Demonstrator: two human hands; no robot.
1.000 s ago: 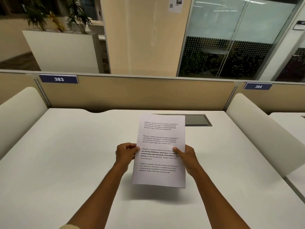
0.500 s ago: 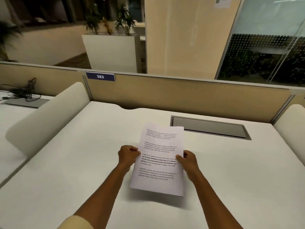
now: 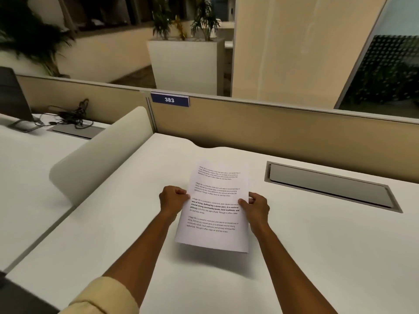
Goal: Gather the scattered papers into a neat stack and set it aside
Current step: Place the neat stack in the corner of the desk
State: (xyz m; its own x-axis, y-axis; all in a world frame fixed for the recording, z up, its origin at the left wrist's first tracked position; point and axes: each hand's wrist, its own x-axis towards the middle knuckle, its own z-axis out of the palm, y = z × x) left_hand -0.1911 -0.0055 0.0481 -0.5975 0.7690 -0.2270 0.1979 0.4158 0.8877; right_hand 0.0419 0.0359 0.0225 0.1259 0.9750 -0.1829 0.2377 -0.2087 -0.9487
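Swung leftward with the view since a second ago, the left hand (image 3: 173,198) and right hand (image 3: 257,206) pinch the gathered stack (image 3: 215,209) by its side edges above the desk (image 3: 102,223), so setting it aside seems next, calling for a level lowering.
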